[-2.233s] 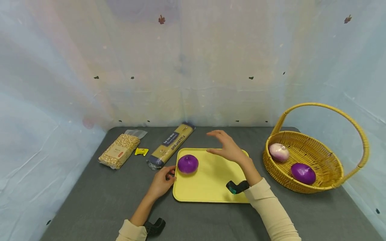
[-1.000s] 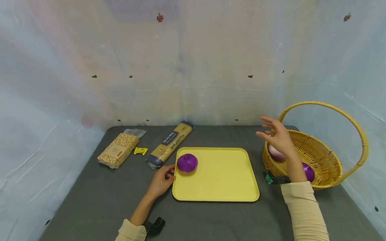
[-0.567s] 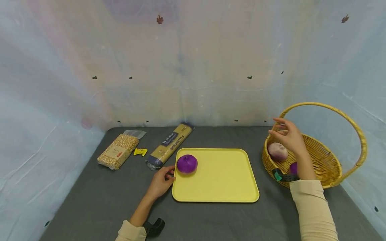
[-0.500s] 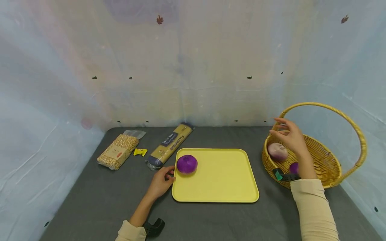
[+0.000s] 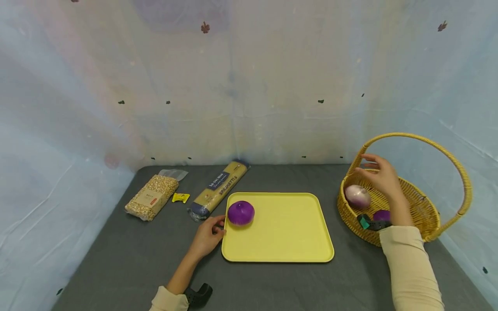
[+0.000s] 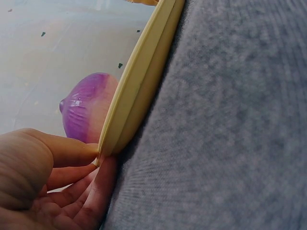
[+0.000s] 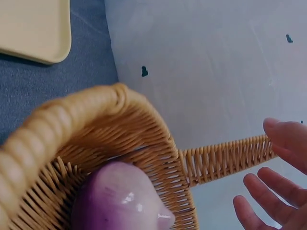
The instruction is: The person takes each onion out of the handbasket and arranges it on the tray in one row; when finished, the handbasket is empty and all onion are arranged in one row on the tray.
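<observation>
My left hand point(image 5: 206, 236) pinches the left edge of a yellow tray point(image 5: 288, 231); the left wrist view shows the thumb on its rim point(image 6: 106, 139) and fingers underneath. Close beside that edge, a purple onion point(image 5: 241, 213) sits on the tray. Over the yellow wicker basket point(image 5: 350, 220) at the right hovers my right hand point(image 5: 385, 177), fingers spread and nothing between them. Below it in the basket lie a pale pink-and-purple onion point(image 5: 357, 196) and a darker purple onion point(image 5: 382, 215), the latter partly covered by the wrist strap.
A spaghetti packet point(image 5: 221, 188) lies diagonally behind the tray's left corner. Farther left are a small yellow wrapped candy point(image 5: 180, 197) and a clear bag of pale grains point(image 5: 152, 194). The basket's tall handle point(image 5: 447, 151) arches above the right hand.
From above the tray, my right hand has moved right to the basket, then slightly farther in over it. The left hand stays at the tray's edge, and the onion there has not moved.
</observation>
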Demonstrator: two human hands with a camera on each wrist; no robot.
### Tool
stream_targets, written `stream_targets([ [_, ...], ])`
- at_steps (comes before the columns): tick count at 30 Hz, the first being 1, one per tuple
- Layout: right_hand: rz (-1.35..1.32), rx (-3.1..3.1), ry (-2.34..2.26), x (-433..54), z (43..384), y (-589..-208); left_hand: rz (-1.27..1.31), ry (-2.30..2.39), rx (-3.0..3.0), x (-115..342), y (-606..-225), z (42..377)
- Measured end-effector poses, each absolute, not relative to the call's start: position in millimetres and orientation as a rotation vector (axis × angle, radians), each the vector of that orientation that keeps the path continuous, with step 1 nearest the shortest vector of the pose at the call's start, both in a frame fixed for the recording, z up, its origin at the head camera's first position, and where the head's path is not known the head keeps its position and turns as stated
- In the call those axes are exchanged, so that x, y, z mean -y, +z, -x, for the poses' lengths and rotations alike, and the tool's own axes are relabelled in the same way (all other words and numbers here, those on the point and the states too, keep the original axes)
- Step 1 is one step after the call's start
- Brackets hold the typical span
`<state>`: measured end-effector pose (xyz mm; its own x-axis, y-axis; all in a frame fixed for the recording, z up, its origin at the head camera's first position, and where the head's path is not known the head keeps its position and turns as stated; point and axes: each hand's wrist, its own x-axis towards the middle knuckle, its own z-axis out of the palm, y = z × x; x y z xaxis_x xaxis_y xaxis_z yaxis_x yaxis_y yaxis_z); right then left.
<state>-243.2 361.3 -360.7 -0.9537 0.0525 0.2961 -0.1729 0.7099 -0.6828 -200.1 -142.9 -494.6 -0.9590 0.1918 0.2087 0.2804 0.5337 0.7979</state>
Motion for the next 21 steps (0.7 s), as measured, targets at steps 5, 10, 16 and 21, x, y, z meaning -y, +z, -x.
stream_targets([
  [5,-0.086,2.639,1.063,-366.0,247.1,-364.5,0.409,-1.412,2.662,143.8,-494.4,200.8],
  [10,-0.086,2.652,1.052,-371.6,252.1,-370.8,0.411,-1.400,2.664,144.5,-493.8,199.4],
  [16,-0.078,2.665,1.033,-375.5,253.9,-377.0,0.377,-1.403,2.681,143.6,-493.7,199.2],
  [21,-0.059,2.702,1.032,-381.5,255.2,-379.2,0.370,-1.425,2.683,142.4,-493.3,199.5],
])
